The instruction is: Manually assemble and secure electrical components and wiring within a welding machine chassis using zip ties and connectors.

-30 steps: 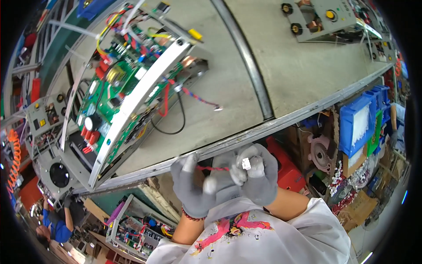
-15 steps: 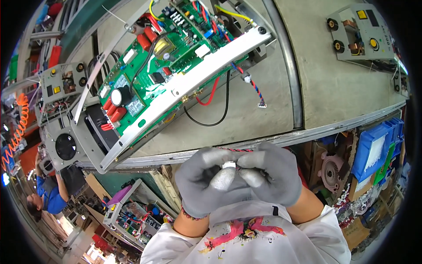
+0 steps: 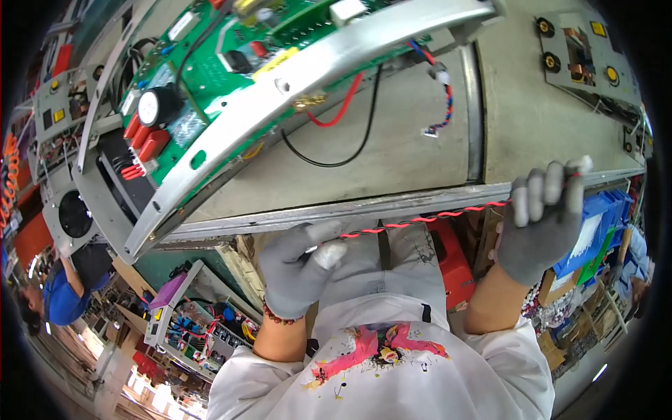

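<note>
Head view: our left hand (image 3: 297, 269) and right hand (image 3: 542, 213) both clamp a red-black twisted cable (image 3: 423, 220) stretched along the tabletop's (image 3: 399, 154) near edge, fingers partly hiding its ends. The circuit board (image 3: 204, 80) is cropped above; its yellow label (image 3: 276, 63) we cannot read.

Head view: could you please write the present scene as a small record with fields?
Left hand: gloved in grey, closed on the twisted wire
Right hand: gloved in grey, closed on the same wire
Wire colours: red and black
Wire position: stretched between the hands
On bench: green circuit board with silver metal rail
</note>
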`<state>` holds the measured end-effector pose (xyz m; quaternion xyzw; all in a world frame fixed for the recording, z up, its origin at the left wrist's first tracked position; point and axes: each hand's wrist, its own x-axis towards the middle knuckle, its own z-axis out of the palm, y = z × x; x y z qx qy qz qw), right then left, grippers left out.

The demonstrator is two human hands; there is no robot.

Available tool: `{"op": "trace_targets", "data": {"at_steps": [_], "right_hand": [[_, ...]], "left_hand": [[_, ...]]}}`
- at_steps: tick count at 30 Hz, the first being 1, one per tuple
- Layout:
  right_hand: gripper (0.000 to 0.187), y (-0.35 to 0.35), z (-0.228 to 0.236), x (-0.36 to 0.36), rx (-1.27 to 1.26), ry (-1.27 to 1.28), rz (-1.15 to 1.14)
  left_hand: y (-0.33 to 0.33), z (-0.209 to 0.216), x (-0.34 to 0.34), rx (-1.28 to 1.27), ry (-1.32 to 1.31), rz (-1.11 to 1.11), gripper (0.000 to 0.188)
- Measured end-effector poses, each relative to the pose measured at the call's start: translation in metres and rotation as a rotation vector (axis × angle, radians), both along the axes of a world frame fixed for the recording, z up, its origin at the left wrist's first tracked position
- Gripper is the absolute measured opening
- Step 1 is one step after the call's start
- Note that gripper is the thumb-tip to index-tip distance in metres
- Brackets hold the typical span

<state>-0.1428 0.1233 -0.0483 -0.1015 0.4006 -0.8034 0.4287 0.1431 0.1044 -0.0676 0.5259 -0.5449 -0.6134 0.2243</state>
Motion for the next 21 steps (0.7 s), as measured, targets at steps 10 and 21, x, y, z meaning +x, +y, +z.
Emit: {"op": "trace_targets", "data": {"at_steps": [10,21], "right_hand": [[0.048,-0.002,0.015,0.059,0.018,1.347,0.651],[0.026,-0.019,0.009,0.093,0.089,0.909,0.593]], "left_hand": [[-0.021,0.034,-0.034,-0.026,0.433,-0.079,0.022],[-0.027,0.031,-0.047,0.214,0.664,0.409,0.02]]}}
